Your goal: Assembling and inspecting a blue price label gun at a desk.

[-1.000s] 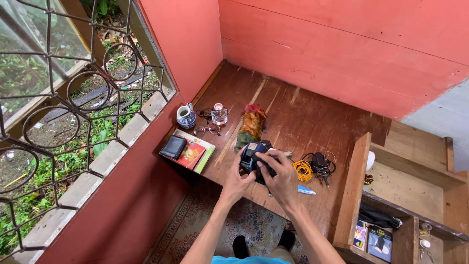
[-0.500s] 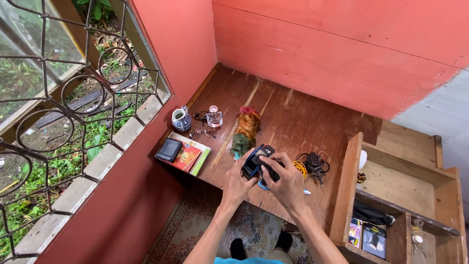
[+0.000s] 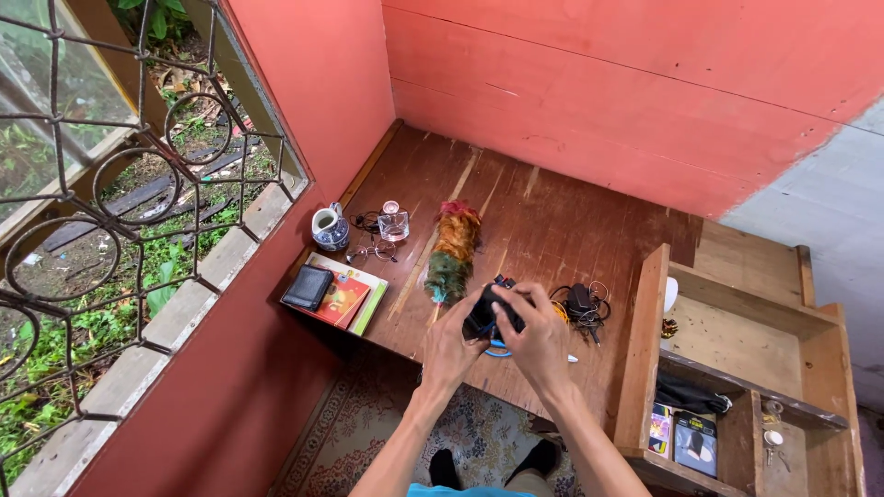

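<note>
Both of my hands hold a small black device [image 3: 486,311] over the front edge of a wooden desk [image 3: 543,216]. My left hand [image 3: 451,342] grips it from the left and below. My right hand [image 3: 535,334] covers its right side, fingers curled over the top. A blue loop [image 3: 497,350] hangs under the device. Just to the left lies a colourful feather duster [image 3: 451,248]. To the right sits a tangle of black cables [image 3: 582,304].
A blue-and-white jug [image 3: 328,227], a small glass [image 3: 393,222] and spectacles [image 3: 372,250] stand at the desk's left, with a black wallet [image 3: 307,287] on books [image 3: 351,296]. A wooden shelf unit [image 3: 737,368] stands right. A barred window [image 3: 110,184] is on the left wall.
My hands and the black device have shifted slightly toward the desk's front edge, and my right hand now covers more of the device.
</note>
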